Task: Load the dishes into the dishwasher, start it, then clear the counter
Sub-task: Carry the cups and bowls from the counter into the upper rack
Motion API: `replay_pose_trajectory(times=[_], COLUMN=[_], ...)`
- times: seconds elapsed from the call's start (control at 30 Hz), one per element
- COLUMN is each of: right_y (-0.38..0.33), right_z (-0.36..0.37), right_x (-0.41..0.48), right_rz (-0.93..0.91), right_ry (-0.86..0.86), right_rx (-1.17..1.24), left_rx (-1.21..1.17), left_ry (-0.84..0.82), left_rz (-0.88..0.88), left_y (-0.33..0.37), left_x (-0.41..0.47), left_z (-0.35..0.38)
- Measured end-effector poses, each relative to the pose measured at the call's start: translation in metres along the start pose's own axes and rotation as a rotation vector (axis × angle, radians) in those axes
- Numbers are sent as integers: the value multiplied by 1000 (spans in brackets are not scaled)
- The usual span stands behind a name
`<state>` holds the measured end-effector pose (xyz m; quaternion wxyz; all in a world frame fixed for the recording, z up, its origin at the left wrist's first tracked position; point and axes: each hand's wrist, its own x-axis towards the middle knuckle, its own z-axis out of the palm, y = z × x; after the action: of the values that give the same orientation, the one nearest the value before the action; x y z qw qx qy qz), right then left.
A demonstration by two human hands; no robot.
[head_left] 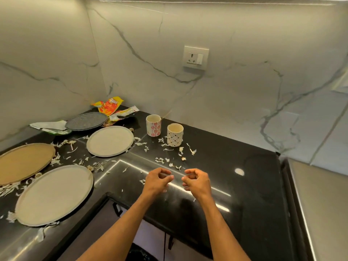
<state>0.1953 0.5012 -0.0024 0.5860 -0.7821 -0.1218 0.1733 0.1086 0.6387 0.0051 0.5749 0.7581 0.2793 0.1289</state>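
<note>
Fingers of left hand [157,182] and right hand [196,182] are curled inward, with nothing visibly pinched; both are held low over the black counter [250,185], palms down. Diamond-patterned mug [175,135] stands upright straight beyond the gap between them, equally near both, with floral mug [153,125] beyond-left. Nearest grey plate [110,141] lies flat further left, on the left hand's side.

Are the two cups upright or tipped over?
Upright: the floral cup and the diamond-pattern cup both stand on their bases, mouths up.
</note>
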Motion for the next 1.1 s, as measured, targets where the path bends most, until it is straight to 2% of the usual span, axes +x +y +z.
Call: replay_pose_trajectory(times=[0.43, 0.8, 1.1], right_y=[-14, -33, -44], right_z=[-21, 8, 22], right_x=[104, 170, 216], right_rz=[-5, -13, 17], right_ry=[-71, -69, -140], right_rx=[-64, -173, -191], left_rx=[60, 105, 101], left_ry=[165, 155, 40], left_rz=[-7, -18, -47], left_y=[21, 25, 20], left_x=[87, 167, 223], left_z=[21, 7, 3])
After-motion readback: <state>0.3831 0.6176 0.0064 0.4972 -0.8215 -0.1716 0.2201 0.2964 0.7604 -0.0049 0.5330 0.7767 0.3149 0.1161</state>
